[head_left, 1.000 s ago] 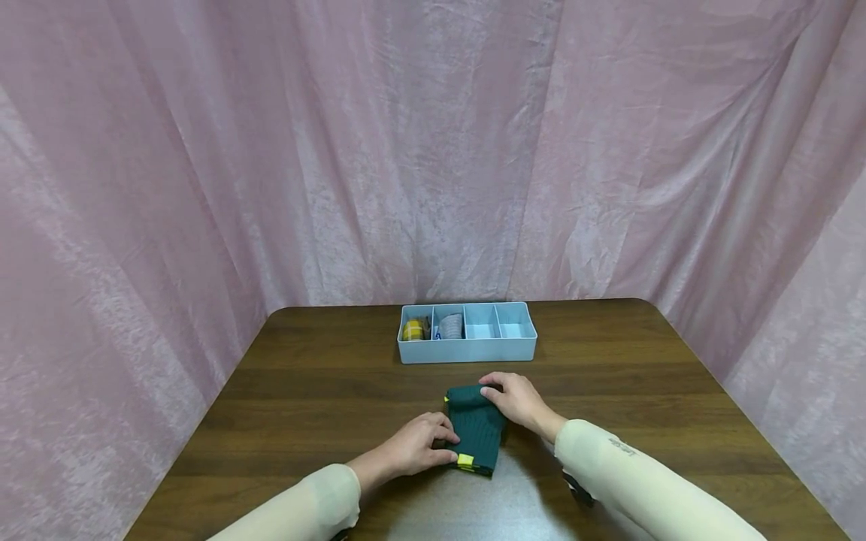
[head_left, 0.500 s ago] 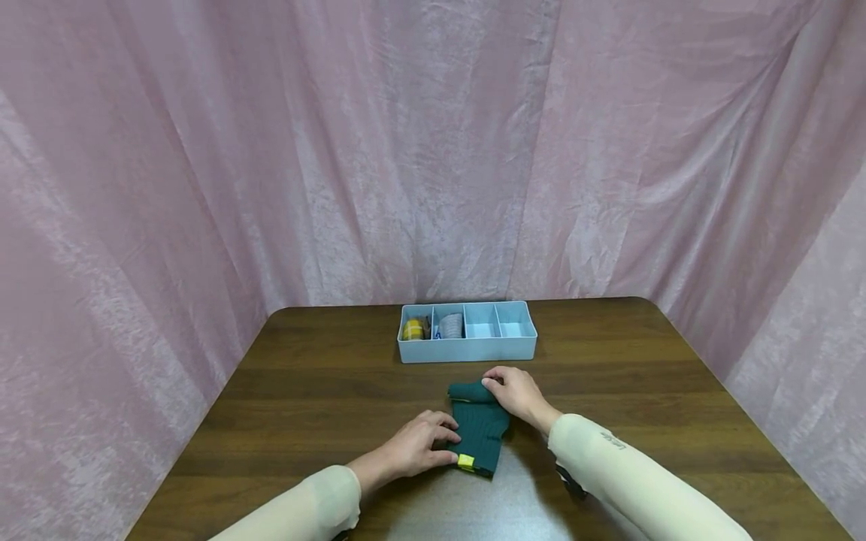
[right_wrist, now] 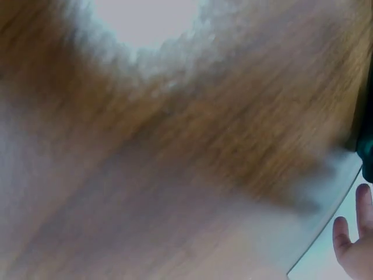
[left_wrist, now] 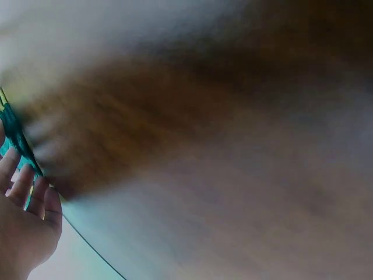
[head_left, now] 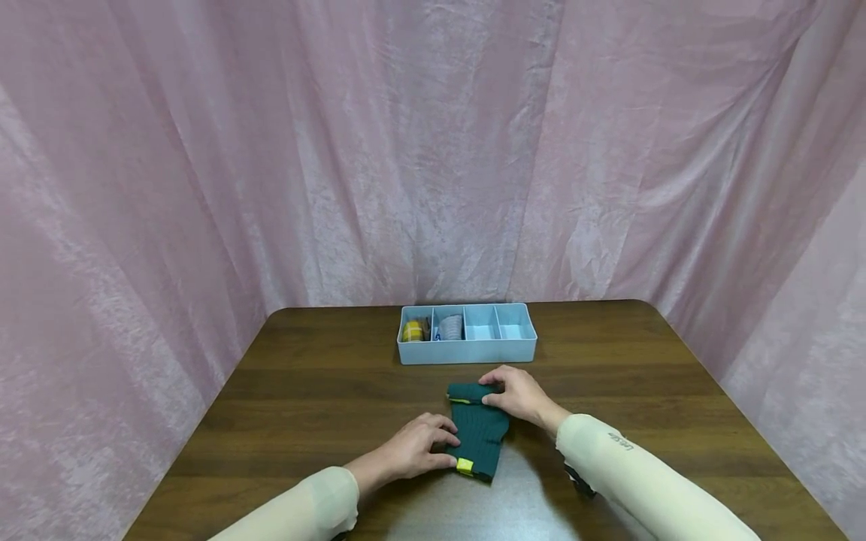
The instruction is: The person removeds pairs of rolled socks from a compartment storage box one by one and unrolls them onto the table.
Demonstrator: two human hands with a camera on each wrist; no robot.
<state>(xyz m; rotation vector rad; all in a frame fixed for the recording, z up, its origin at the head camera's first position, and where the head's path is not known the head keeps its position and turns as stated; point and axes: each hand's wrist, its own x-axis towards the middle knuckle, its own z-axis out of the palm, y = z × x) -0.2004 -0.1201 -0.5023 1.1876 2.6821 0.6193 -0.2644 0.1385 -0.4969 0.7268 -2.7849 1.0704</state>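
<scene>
A dark green ribbed pair of socks [head_left: 476, 436] lies flat on the table in the head view, its far end folded over toward me. A yellow patch shows at the near end and a thin yellow strip along the fold. My right hand [head_left: 517, 394] pinches the folded far end between thumb and fingers. At the left edge, my left hand [head_left: 418, 447] rests its spread fingers and thumb on the socks. Only part of the left hand [left_wrist: 29, 221] and some green fabric [left_wrist: 16, 137] appear in the left wrist view; two right-hand fingertips [right_wrist: 364, 204] show in the right one.
A light blue box [head_left: 467, 352] with several compartments stands at the table's far side. Its left compartment holds a yellow checked roll [head_left: 413, 330] with something brown; beside it sits a grey bundle [head_left: 450, 327]. Pink curtains [head_left: 433, 150] hang behind the wooden table [head_left: 304, 391].
The right hand lifted the far end of the socks and folded it over toward me, baring the yellow strip. The left hand has stayed nearly still at the left edge.
</scene>
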